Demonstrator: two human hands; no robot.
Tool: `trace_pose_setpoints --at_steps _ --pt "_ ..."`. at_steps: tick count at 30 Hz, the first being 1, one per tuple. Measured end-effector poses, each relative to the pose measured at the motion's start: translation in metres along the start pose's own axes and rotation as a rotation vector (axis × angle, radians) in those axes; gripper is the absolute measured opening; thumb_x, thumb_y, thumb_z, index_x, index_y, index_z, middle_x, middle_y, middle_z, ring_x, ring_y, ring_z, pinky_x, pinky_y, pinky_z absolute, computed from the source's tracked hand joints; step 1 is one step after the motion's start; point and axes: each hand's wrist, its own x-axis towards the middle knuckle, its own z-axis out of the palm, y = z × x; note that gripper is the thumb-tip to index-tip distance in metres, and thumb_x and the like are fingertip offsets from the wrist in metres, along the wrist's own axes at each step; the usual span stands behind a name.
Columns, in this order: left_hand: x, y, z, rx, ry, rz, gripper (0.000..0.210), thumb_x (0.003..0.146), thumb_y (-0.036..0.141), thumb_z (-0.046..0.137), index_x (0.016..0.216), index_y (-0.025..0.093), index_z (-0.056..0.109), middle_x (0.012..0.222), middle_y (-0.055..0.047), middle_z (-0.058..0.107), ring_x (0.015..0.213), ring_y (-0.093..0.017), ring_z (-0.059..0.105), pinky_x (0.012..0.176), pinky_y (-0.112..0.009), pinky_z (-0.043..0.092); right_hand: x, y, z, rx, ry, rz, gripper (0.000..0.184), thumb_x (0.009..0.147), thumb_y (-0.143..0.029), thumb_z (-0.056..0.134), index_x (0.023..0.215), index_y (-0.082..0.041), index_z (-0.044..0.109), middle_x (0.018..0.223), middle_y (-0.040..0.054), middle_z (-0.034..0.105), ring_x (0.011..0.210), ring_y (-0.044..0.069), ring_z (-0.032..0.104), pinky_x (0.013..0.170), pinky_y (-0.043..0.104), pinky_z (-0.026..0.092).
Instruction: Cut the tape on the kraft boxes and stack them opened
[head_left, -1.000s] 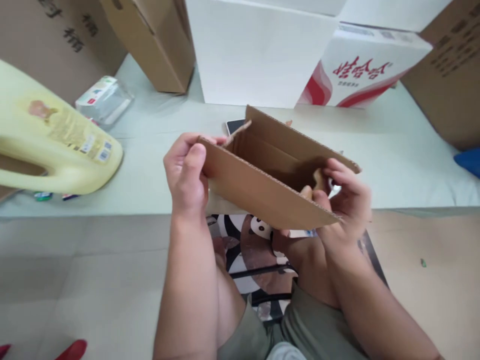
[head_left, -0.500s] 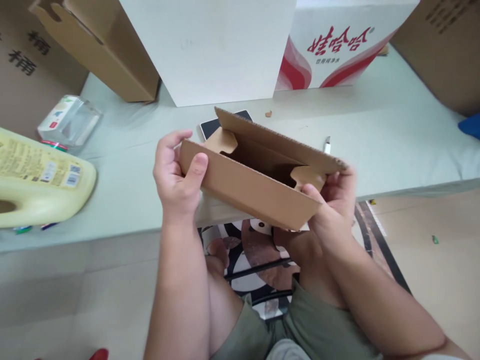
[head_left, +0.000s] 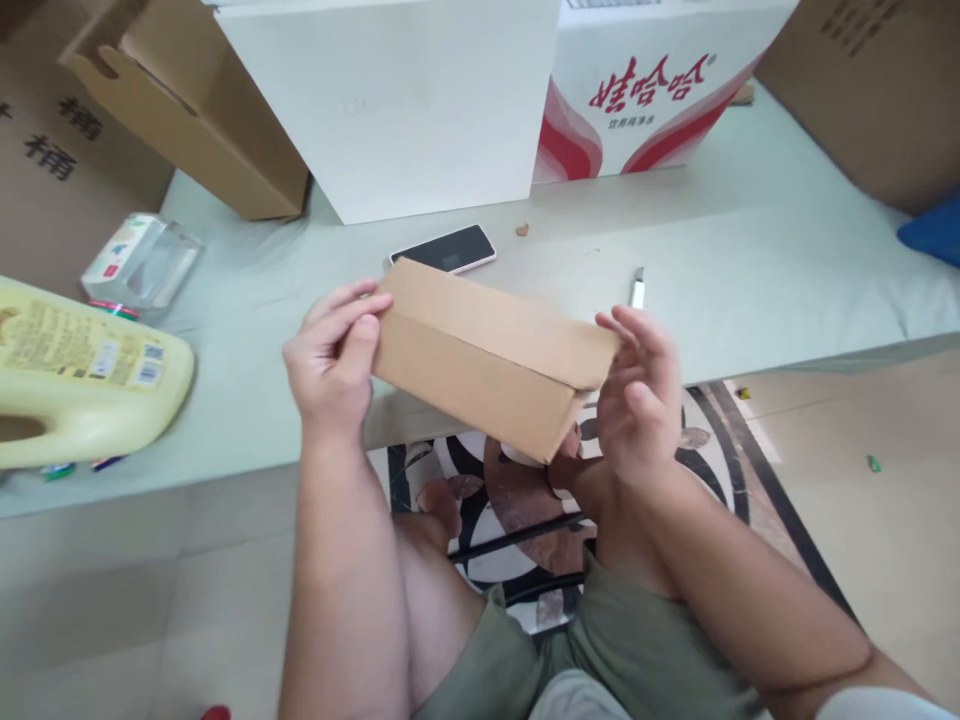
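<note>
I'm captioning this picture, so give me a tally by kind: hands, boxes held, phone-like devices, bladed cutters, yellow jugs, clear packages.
Hands: 2 (left hand, right hand)
Held box: 1
Phone-like device: 1
Bladed cutter: 1
Yellow jug, cut off by the frame: 1
Clear package: 1
Total: 7

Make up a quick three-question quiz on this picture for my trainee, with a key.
1. True or false: the left hand holds the small box.
2. Which is nearest the right hand?
a) jug
b) cutter
c) phone
3. What colour is the big lettering on the white carton?

Key: 1. True. 2. b. 3. Red.
</note>
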Motion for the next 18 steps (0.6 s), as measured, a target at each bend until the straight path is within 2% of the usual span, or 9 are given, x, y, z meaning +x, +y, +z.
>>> trace_pose_setpoints --at_steps 2,4,6,8,10,12,14,15,18 --pt "0.004 -0.011 -0.007 -0.062 0.135 -0.025 0.011 0.086 0.034 0.075 0.09 0.031 0.085 0.104 0.004 0.082 0.109 -0.027 0.071 0.111 -0.053 0.049 0.002 0.006 0.002 0.005 -0.04 0.109 0.053 0.099 -0.051 0.043 0.148 -0.033 0.047 0.153 0.0109 0.054 0.141 0.031 0.055 0.111 0.056 0.05" --pt "0.009 -0.021 -0.012 -0.145 0.296 -0.094 0.012 0.081 0.03 0.073 0.084 0.03 0.085 0.094 0.006 0.082 0.1 -0.024 0.072 0.104 -0.049 0.052 0.004 0.01 0.004 0.048 -0.204 0.196 0.058 0.101 -0.05 0.045 0.156 -0.031 0.038 0.157 0.0131 0.052 0.142 0.029 0.056 0.112 0.054 0.051" --pt "0.012 -0.027 -0.014 -0.191 0.409 -0.172 0.014 0.077 0.027 0.07 0.08 0.028 0.084 0.086 0.006 0.082 0.09 -0.022 0.07 0.093 -0.044 0.055 0.003 0.01 0.008 0.055 -0.365 0.176 0.071 0.102 -0.054 0.043 0.164 -0.026 0.023 0.164 0.0166 0.046 0.147 0.03 0.052 0.115 0.053 0.049" --pt "0.012 -0.028 -0.013 -0.197 0.459 -0.241 0.014 0.074 0.027 0.068 0.076 0.027 0.082 0.079 0.005 0.079 0.08 -0.02 0.067 0.083 -0.041 0.055 0.001 0.008 0.01 -0.019 -0.413 0.063 0.083 0.101 -0.059 0.044 0.168 -0.024 0.008 0.17 0.0175 0.034 0.154 0.032 0.042 0.121 0.055 0.044" --pt "0.009 -0.025 -0.009 -0.205 0.428 -0.34 0.008 0.071 0.027 0.071 0.075 0.026 0.078 0.075 0.006 0.076 0.079 -0.02 0.065 0.077 -0.04 0.053 -0.004 0.005 0.01 -0.115 -0.355 -0.063 0.088 0.1 -0.061 0.044 0.169 -0.026 0.002 0.174 0.0156 0.026 0.158 0.035 0.035 0.124 0.057 0.039" --pt "0.001 -0.021 -0.003 -0.227 0.36 -0.497 0.009 0.074 0.034 0.076 0.076 0.026 0.073 0.072 0.007 0.073 0.084 -0.021 0.066 0.075 -0.038 0.053 -0.008 0.002 0.008 -0.172 -0.26 -0.142 0.089 0.099 -0.064 0.043 0.169 -0.029 0.0 0.173 0.0147 0.027 0.157 0.038 0.035 0.122 0.061 0.04" --pt "-0.008 -0.016 0.004 -0.253 0.262 -0.673 0.025 0.081 0.049 0.076 0.08 0.025 0.07 0.071 0.005 0.072 0.089 -0.023 0.069 0.073 -0.037 0.053 -0.011 0.0 0.006 -0.229 -0.166 -0.184 0.093 0.096 -0.064 0.043 0.169 -0.029 -0.003 0.167 0.0166 0.034 0.151 0.041 0.041 0.117 0.063 0.044" --pt "-0.012 -0.015 0.009 -0.27 0.177 -0.742 0.037 0.084 0.06 0.071 0.082 0.024 0.07 0.071 0.003 0.072 0.089 -0.025 0.07 0.071 -0.037 0.054 -0.012 -0.001 0.006 -0.26 -0.125 -0.207 0.093 0.096 -0.063 0.044 0.169 -0.03 -0.003 0.163 0.0175 0.039 0.147 0.041 0.045 0.115 0.063 0.046" --pt "-0.024 -0.011 0.02 -0.311 -0.109 -0.864 0.065 0.083 0.084 0.055 0.086 0.022 0.073 0.072 -0.006 0.074 0.085 -0.029 0.073 0.066 -0.038 0.056 -0.011 -0.011 0.006 -0.31 -0.053 -0.32 0.082 0.096 -0.053 0.047 0.168 -0.032 0.014 0.146 0.0151 0.047 0.134 0.037 0.054 0.111 0.059 0.051"
